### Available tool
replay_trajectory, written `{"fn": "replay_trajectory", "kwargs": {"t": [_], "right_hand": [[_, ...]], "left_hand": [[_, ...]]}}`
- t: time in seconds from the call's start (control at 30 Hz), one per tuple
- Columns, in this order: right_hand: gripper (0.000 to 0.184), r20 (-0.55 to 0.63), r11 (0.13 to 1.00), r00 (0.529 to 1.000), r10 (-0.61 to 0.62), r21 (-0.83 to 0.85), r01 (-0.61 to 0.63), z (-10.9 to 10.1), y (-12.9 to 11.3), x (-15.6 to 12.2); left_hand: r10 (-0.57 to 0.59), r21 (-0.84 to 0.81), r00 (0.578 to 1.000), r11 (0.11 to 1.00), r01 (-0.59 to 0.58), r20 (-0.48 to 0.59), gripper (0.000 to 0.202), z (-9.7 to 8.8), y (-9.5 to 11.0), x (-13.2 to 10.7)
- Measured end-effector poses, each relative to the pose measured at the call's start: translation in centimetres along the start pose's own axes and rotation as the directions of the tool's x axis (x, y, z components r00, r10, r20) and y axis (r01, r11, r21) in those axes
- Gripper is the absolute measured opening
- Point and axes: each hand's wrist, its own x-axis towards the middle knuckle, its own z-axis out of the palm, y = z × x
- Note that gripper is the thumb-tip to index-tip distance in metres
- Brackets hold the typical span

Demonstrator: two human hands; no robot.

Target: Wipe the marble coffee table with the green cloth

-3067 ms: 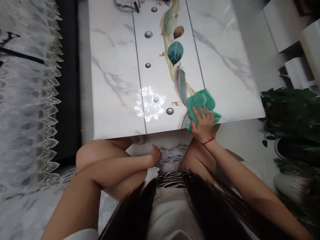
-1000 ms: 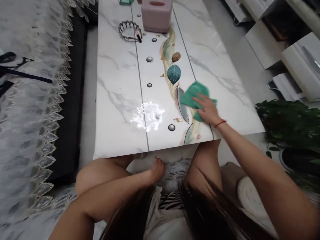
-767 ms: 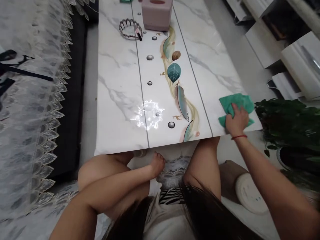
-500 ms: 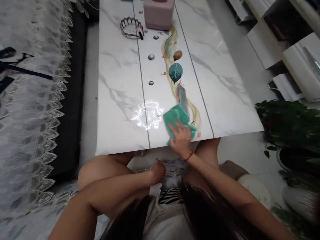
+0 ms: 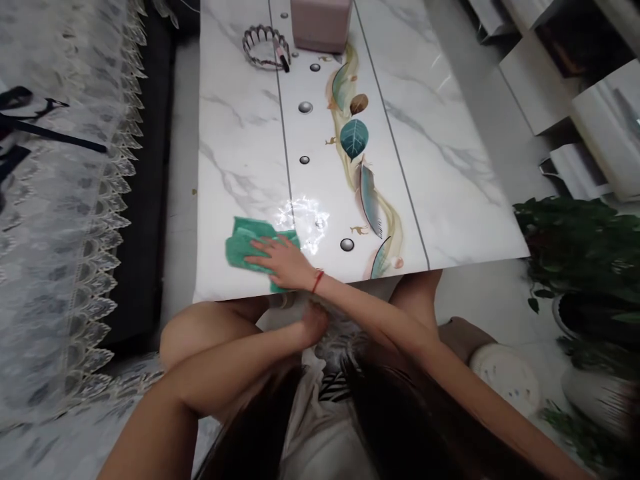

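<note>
My right hand holds a folded green cloth down against the near left part of the table. Its fingers stretch over the top of the cloth, and part of the cloth bunches up near the wrist. A red string bracelet circles that wrist. Below the table's front edge, my left hand rests over my lap, fingers curled in, with no object showing in it. The tabletop has a glossy white marble pattern with printed leaves, feathers and grey dots.
A pink box stands at the table's far end, beside a hair band with a small pink and black item on it. Leafy plants grow at the right. A lace-covered sofa runs along the left.
My right hand has swept the green cloth leftward across the table's near edge, from the printed feather to the left panel. My left hand has barely moved.
</note>
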Motion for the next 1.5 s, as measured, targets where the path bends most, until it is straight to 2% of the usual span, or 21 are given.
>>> {"fn": "replay_trajectory", "kwargs": {"t": [0.1, 0.23, 0.3, 0.4, 0.47, 0.63, 0.77, 0.87, 0.97, 1.07, 1.17, 1.2, 1.23, 1.27, 1.3, 1.33, 1.37, 1.4, 1.43, 1.47, 1.5], "right_hand": [[0.079, -0.111, 0.975, 0.969, 0.222, 0.025, -0.22, -1.8, 5.1, -8.5], [0.077, -0.269, 0.868, 0.843, 0.466, -0.045, -0.494, -4.7, 12.2, -20.4], [0.077, -0.395, 0.766, 0.714, 0.578, -0.041, -0.642, -5.5, 14.8, -24.4], [0.08, -0.565, 0.563, 0.453, 0.689, 0.025, -0.826, -5.6, 16.9, -26.7], [0.08, -0.597, 0.488, 0.374, 0.71, 0.035, -0.872, -5.3, 17.3, -26.5], [0.08, -0.575, 0.494, 0.403, 0.712, 0.002, -0.869, -5.0, 17.2, -25.4], [0.08, -0.598, 0.514, 0.379, 0.706, 0.064, -0.855, -5.2, 17.4, -25.7], [0.079, -0.592, 0.518, 0.371, 0.715, 0.092, -0.85, -5.3, 17.3, -25.7], [0.077, -0.59, 0.52, 0.367, 0.719, 0.106, -0.848, -5.5, 17.1, -25.4], [0.078, -0.596, 0.522, 0.358, 0.719, 0.121, -0.844, -5.7, 17.0, -25.1], [0.079, -0.596, 0.529, 0.359, 0.718, 0.133, -0.838, -5.9, 16.9, -24.9], [0.079, -0.595, 0.535, 0.364, 0.717, 0.134, -0.834, -5.9, 17.0, -24.9], [0.08, -0.593, 0.541, 0.37, 0.716, 0.135, -0.83, -5.9, 17.0, -24.9], [0.081, -0.59, 0.545, 0.375, 0.715, 0.135, -0.828, -5.9, 17.1, -24.9], [0.081, -0.585, 0.545, 0.38, 0.717, 0.131, -0.828, -5.9, 17.1, -24.9], [0.082, -0.577, 0.542, 0.385, 0.72, 0.123, -0.831, -5.9, 17.1, -24.9], [0.082, -0.568, 0.536, 0.39, 0.725, 0.111, -0.837, -5.8, 17.1, -25.0], [0.083, -0.559, 0.531, 0.394, 0.729, 0.1, -0.842, -5.8, 17.1, -25.0], [0.083, -0.553, 0.527, 0.397, 0.733, 0.092, -0.845, -5.7, 17.0, -25.0], [0.084, -0.549, 0.529, 0.401, 0.733, 0.089, -0.844, -5.7, 16.9, -25.0], [0.084, -0.546, 0.529, 0.402, 0.735, 0.091, -0.844, -5.7, 16.7, -24.9]], "left_hand": [[0.001, 0.075, 0.994, 0.997, -0.01, 0.113, 0.04, -1.3, 0.2, -0.6], [0.04, 0.115, 0.989, 0.992, -0.056, 0.144, 0.045, -2.9, 0.3, -1.0], [0.051, 0.131, 0.988, 0.989, -0.071, 0.146, 0.044, -3.2, 0.2, -1.1], [0.072, 0.161, 0.988, 0.982, -0.094, 0.138, 0.042, -3.3, 0.0, -1.1], [0.119, 0.172, 0.984, 0.975, -0.141, 0.134, 0.04, -3.3, 0.1, -0.9], [0.288, 0.188, 0.943, 0.93, -0.317, 0.165, 0.032, -2.9, 0.3, -0.4], [0.297, 0.214, 0.932, 0.916, -0.34, 0.21, 0.03, -1.9, -0.1, -1.1], [0.319, 0.204, 0.933, 0.915, -0.349, 0.167, 0.028, -1.6, -0.1, -1.9], [0.398, 0.214, 0.911, 0.886, -0.412, 0.108, 0.027, -2.8, 1.0, -2.4], [0.537, 0.238, 0.843, 0.818, -0.523, 0.007, 0.03, -5.0, 2.0, -2.6], [0.537, 0.231, 0.784, 0.843, -0.485, -0.311, 0.048, -6.8, 0.5, -3.5], [0.434, 0.189, 0.756, 0.899, -0.394, -0.491, 0.054, -7.2, -0.9, -4.2], [0.244, 0.089, 0.69, 0.963, -0.253, -0.682, 0.058, -7.4, -2.6, -5.1], [-0.008, -0.071, 0.547, 0.993, -0.095, -0.837, 0.056, -7.4, -4.7, -6.2], [-0.275, -0.272, 0.345, 0.961, 0.059, -0.898, 0.054, -7.4, -7.0, -7.3], [-0.514, -0.484, 0.159, 0.853, 0.194, -0.843, 0.055, -7.3, -9.3, -8.6], [-0.695, -0.669, -0.022, 0.683, 0.293, -0.719, 0.061, -7.3, -11.5, -9.8], [-0.819, -0.797, -0.132, 0.486, 0.358, -0.559, 0.066, -7.3, -13.6, -10.9], [-0.901, -0.87, -0.201, 0.281, 0.405, -0.385, 0.068, -7.5, -15.4, -11.8], [-0.945, -0.895, -0.229, 0.118, 0.43, -0.235, 0.066, -7.7, -17.0, -12.5], [-0.964, -0.895, -0.227, 0.022, 0.445, -0.136, 0.063, -8.1, -18.2, -12.9]]}}
